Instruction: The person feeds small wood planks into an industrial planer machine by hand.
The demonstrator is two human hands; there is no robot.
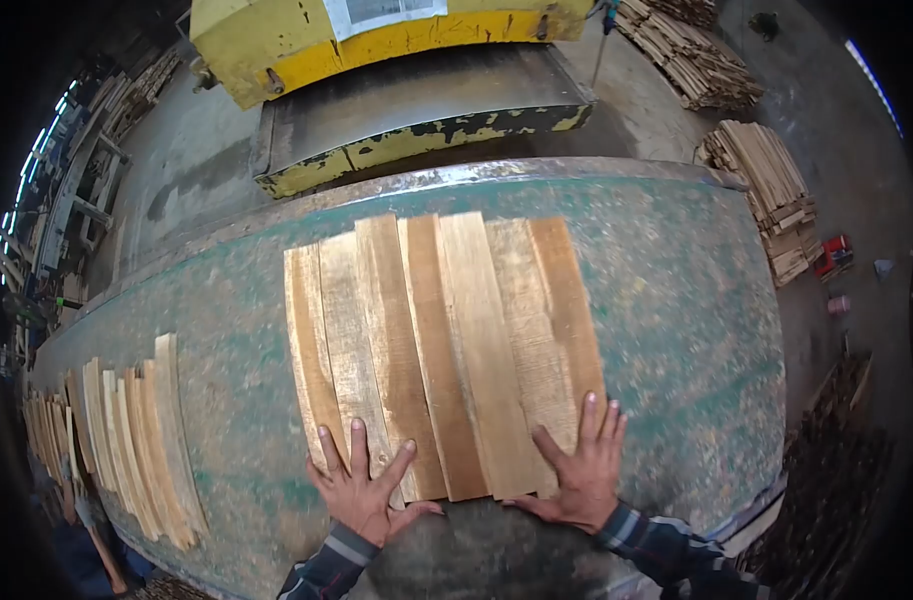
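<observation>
Two hands [364, 492] on boards [431, 360], yellow machine [391, 45] beyond table [686, 290]

The table [676, 290] has a worn green top mottled with pale patches. Beyond both hands, and partly under their fingers, a row of wooden boards [426, 350] lies side by side. Well to the left of the left hand [361, 490], narrower wooden strips [136, 440] lie in another row.
</observation>
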